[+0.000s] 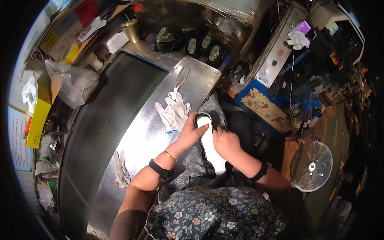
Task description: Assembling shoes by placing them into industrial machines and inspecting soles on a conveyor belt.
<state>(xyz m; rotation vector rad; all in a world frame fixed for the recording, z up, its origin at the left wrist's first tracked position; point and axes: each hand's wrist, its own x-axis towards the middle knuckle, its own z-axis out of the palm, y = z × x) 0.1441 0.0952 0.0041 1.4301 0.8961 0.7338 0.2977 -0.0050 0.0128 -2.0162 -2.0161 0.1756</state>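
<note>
A dark-rimmed shoe piece [209, 146] with a long white face lies lengthwise above the person's lap, between the two hands, its rounded end pointing away from the body. The left hand [193, 130] grasps it near that far end, wrapped around the left edge with the thumb laid over onto the white face. The right hand [226, 143] sits at the opposite edge, slightly nearer the body, its fingers curled in against the piece; whether it pinches the rim I cannot tell. Below is a floral apron [216, 216]. Just left of the left hand, a pale glove [175, 113] lies on a metal table [140, 140], a thin forked tool [183, 80] beyond it and a second glove [121, 168] nearer the body. Farther out are a dark belt [116, 100] on the left, several dark shoes [193, 46] ahead, and a round fan [312, 166] on the right.
</note>
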